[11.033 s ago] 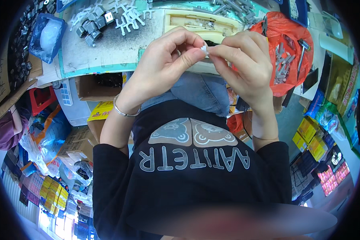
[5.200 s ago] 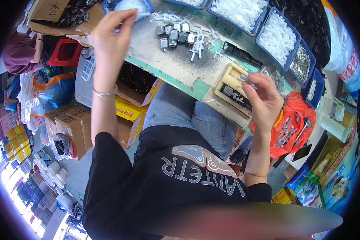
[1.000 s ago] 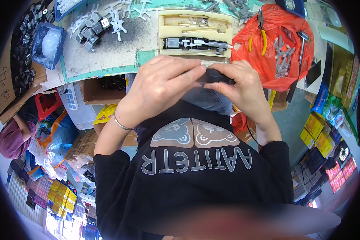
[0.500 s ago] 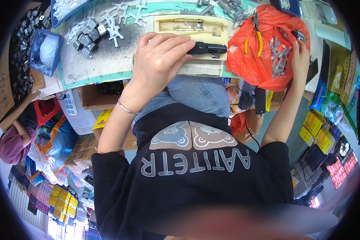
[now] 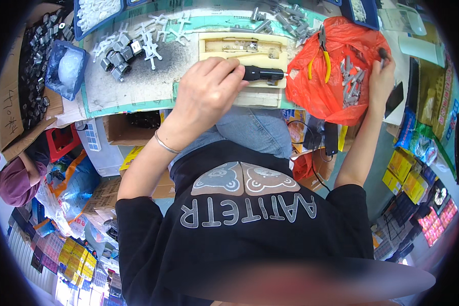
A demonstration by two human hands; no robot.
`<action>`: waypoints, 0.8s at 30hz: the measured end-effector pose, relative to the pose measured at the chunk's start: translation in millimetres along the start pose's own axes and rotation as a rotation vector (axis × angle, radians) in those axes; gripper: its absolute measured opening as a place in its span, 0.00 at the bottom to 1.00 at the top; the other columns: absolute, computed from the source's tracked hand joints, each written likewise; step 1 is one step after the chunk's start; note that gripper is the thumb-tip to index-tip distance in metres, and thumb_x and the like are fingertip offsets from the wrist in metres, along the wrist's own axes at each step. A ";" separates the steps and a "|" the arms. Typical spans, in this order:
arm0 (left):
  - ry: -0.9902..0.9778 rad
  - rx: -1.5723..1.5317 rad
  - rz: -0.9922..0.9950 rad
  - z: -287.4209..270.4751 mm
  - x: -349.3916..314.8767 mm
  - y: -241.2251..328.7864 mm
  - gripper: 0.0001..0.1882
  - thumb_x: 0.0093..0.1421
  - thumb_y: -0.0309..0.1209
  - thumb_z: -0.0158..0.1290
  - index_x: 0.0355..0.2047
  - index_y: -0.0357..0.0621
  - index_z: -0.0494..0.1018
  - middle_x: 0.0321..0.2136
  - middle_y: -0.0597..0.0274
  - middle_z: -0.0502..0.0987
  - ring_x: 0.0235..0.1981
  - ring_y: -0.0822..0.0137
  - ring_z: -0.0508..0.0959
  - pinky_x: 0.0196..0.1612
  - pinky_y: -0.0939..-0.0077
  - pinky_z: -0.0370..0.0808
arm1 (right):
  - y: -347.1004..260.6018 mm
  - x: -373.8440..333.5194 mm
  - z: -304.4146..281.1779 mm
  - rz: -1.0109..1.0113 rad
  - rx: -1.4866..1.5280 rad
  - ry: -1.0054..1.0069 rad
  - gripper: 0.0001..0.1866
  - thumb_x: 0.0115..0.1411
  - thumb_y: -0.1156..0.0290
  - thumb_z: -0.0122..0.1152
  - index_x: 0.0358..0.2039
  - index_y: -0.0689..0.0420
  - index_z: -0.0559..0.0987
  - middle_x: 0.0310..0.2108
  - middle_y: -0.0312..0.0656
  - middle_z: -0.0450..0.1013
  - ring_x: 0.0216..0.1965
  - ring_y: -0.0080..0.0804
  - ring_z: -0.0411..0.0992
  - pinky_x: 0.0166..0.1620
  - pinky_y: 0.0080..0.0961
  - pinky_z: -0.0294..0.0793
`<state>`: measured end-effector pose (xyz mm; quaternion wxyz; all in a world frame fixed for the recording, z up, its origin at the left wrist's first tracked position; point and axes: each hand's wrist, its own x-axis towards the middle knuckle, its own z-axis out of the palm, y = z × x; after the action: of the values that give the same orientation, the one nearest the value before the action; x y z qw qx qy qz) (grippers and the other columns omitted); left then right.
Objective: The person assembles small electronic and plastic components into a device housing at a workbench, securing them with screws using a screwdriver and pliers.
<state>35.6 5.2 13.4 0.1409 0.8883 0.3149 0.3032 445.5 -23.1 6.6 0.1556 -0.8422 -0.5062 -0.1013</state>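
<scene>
My left hand (image 5: 209, 92) is closed around one end of a black, tube-like plastic part (image 5: 264, 74). The part lies level over the cream-coloured mould block (image 5: 207, 47), its narrower end pointing right. Whether it rests in the block's groove I cannot tell. On the right, my right hand (image 5: 381, 79) pinches a small dark piece with a rounded end (image 5: 383, 52), above the edge of the red plastic bag (image 5: 303, 94). Grey plastic pieces (image 5: 351, 86) lie on the bag, and pliers with yellow handles (image 5: 327, 66) rest beside them.
Grey and black fittings (image 5: 118, 61) are heaped left of the block, near white branched pieces (image 5: 150, 48). Blue bins (image 5: 66, 94) with white contents stand left and far right. More grey tubes (image 5: 290, 20) lie behind. Another person's sleeve (image 5: 18, 181) shows at far left.
The whole view has shifted slightly. The black part has turned a little in my left hand, showing a smoother side. The dark piece in my right hand has tilted and stands more upright.
</scene>
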 end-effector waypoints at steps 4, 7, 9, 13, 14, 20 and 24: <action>-0.027 0.123 0.018 0.3 1.8 6.0 0.10 0.47 0.28 0.56 0.30 0.36 0.74 0.32 0.56 0.76 0.34 0.62 0.76 0.34 0.72 0.74 | -16.9 -1.1 -39.8 -0.077 0.235 0.185 0.16 0.61 0.67 0.55 0.47 0.60 0.75 0.34 0.45 0.77 0.32 0.34 0.75 0.36 0.28 0.72; -0.045 0.216 0.042 -0.3 3.3 9.2 0.09 0.47 0.26 0.55 0.30 0.35 0.74 0.32 0.54 0.76 0.33 0.62 0.76 0.34 0.72 0.74 | -70.2 -25.2 -82.6 0.119 0.702 0.066 0.19 0.59 0.73 0.57 0.51 0.62 0.73 0.30 0.35 0.75 0.25 0.16 0.69 0.29 0.16 0.68; -0.041 0.242 0.046 0.4 5.3 11.0 0.09 0.46 0.25 0.54 0.29 0.35 0.74 0.31 0.53 0.76 0.32 0.62 0.76 0.34 0.72 0.74 | -119.0 -60.0 -102.2 0.036 0.879 0.004 0.18 0.59 0.74 0.57 0.50 0.64 0.73 0.28 0.35 0.75 0.23 0.16 0.68 0.27 0.16 0.68; -0.019 0.324 0.067 5.6 5.1 11.9 0.06 0.45 0.23 0.53 0.25 0.35 0.73 0.29 0.50 0.76 0.30 0.61 0.76 0.34 0.72 0.73 | -156.5 -99.7 -57.9 -0.426 0.732 -0.343 0.13 0.60 0.74 0.55 0.45 0.63 0.76 0.27 0.44 0.76 0.23 0.29 0.72 0.29 0.27 0.70; -0.017 0.317 0.071 6.6 6.5 12.6 0.06 0.45 0.23 0.53 0.25 0.35 0.73 0.29 0.50 0.76 0.30 0.61 0.76 0.34 0.72 0.73 | -161.8 -103.2 -56.0 -0.224 0.660 -0.676 0.13 0.60 0.74 0.55 0.45 0.62 0.77 0.28 0.46 0.76 0.24 0.33 0.74 0.30 0.29 0.71; -0.021 0.358 0.075 7.4 3.5 14.6 0.04 0.45 0.23 0.53 0.23 0.35 0.73 0.27 0.51 0.76 0.29 0.61 0.76 0.34 0.74 0.72 | -168.8 -107.6 -74.5 -0.090 0.746 -0.500 0.11 0.62 0.69 0.54 0.43 0.59 0.77 0.24 0.50 0.72 0.24 0.36 0.73 0.29 0.27 0.70; 0.018 0.335 0.080 9.2 3.9 13.8 0.05 0.45 0.24 0.53 0.24 0.35 0.73 0.27 0.52 0.75 0.29 0.61 0.75 0.33 0.74 0.72 | -167.5 -103.2 -64.4 -0.163 0.601 -0.607 0.12 0.63 0.66 0.53 0.42 0.60 0.77 0.19 0.48 0.69 0.17 0.34 0.66 0.23 0.28 0.65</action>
<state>50.3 -3.4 14.1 -0.0241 0.9085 0.3265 0.2597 248.4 -57.7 59.4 0.2296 -0.7083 -0.6009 0.2907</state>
